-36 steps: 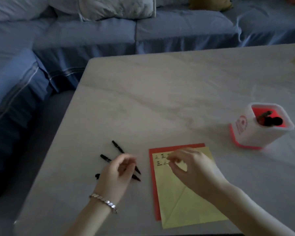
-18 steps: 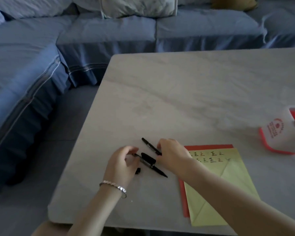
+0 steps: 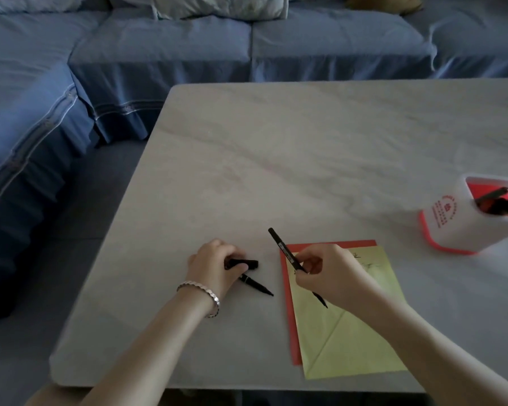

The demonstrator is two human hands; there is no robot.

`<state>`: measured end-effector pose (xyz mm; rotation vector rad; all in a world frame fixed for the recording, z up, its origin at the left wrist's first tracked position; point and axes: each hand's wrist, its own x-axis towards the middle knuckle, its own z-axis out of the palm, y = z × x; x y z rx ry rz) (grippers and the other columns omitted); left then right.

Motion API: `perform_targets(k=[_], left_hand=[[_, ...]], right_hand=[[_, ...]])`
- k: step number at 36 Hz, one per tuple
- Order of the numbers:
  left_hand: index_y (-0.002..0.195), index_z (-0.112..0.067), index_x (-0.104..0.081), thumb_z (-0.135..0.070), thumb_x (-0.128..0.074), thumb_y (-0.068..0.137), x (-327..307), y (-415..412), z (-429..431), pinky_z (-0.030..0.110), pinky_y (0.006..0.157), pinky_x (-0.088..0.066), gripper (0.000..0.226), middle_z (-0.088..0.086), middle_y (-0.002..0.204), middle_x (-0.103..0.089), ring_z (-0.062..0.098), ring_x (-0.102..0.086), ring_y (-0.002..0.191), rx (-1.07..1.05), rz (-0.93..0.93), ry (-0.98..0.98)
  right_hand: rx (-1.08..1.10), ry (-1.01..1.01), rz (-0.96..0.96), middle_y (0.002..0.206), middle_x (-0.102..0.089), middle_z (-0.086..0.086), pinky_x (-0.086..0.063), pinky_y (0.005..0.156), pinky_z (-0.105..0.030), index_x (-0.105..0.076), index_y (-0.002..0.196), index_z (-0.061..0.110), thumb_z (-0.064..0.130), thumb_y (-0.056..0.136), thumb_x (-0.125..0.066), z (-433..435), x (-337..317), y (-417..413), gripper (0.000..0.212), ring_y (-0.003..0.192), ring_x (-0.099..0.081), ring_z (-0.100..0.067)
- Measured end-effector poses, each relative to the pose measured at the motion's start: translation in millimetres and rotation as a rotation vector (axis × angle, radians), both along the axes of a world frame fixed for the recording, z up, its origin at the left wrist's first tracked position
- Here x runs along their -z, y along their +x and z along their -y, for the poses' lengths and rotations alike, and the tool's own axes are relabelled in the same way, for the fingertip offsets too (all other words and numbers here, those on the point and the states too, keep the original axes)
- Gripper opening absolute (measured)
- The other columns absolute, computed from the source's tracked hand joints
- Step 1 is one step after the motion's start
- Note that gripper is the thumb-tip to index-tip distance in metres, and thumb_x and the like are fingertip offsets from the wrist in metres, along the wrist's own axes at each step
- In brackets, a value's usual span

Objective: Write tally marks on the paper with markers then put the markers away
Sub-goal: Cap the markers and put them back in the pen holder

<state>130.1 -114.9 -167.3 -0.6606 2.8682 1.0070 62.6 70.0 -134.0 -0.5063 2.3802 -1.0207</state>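
Observation:
A yellow paper (image 3: 346,332) lies on a red sheet (image 3: 289,317) near the table's front edge, with tally marks along its top. My right hand (image 3: 332,276) grips a black marker (image 3: 285,250) slanted over the paper, tip pointing down at the yellow sheet. My left hand (image 3: 214,268), with a silver bracelet at the wrist, holds a black marker cap (image 3: 242,263) to the left of the paper. Another black marker (image 3: 257,287) lies on the table just under that hand, partly hidden by its fingers.
A white pen holder with red base (image 3: 464,227) stands at the right and contains dark markers. The marble table (image 3: 276,159) has its left edge and front edge close to my arms. A blue sofa (image 3: 159,48) wraps the far and left sides.
My right hand has lifted one marker off the table and carried it right, over the paper. My left hand now holds the cap. The camera view has shifted.

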Motion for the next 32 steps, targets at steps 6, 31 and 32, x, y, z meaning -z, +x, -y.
perform_targets(k=[6, 31, 32], left_hand=[[0.098, -0.023, -0.062, -0.024, -0.055, 0.088, 1, -3, -10, 0.020, 0.076, -0.018, 0.012, -0.012, 0.091, -0.043, 0.012, -0.043, 0.104, 0.042, -0.071, -0.165], [0.082, -0.034, -0.065, -0.010, -0.066, 0.078, -51, 9, -102, 0.008, 0.062, -0.046, 0.025, -0.022, 0.075, -0.068, -0.001, -0.063, 0.071, -0.034, -0.357, 0.638], [0.081, -0.036, -0.064, -0.010, -0.066, 0.078, -51, 9, -102, 0.008, 0.061, -0.046, 0.026, -0.022, 0.076, -0.068, 0.000, -0.062, 0.071, -0.038, -0.356, 0.629]], right_hand=[[0.095, -0.088, -0.012, 0.070, -0.061, 0.009, -0.043, 0.050, -0.015, -0.062, 0.081, 0.029, 0.015, 0.075, -0.064, -8, 3, 1, 0.015, 0.062, -0.056, -0.010], [0.577, -1.047, 0.136, 0.072, -0.071, -0.006, -0.056, 0.067, -0.023, -0.063, 0.070, 0.022, 0.030, 0.058, -0.065, -76, -39, 17, 0.014, 0.075, -0.069, -0.017], [0.574, -1.051, 0.143, 0.072, -0.071, -0.006, -0.056, 0.066, -0.023, -0.064, 0.069, 0.023, 0.030, 0.058, -0.065, -77, -39, 16, 0.013, 0.075, -0.069, -0.017]])
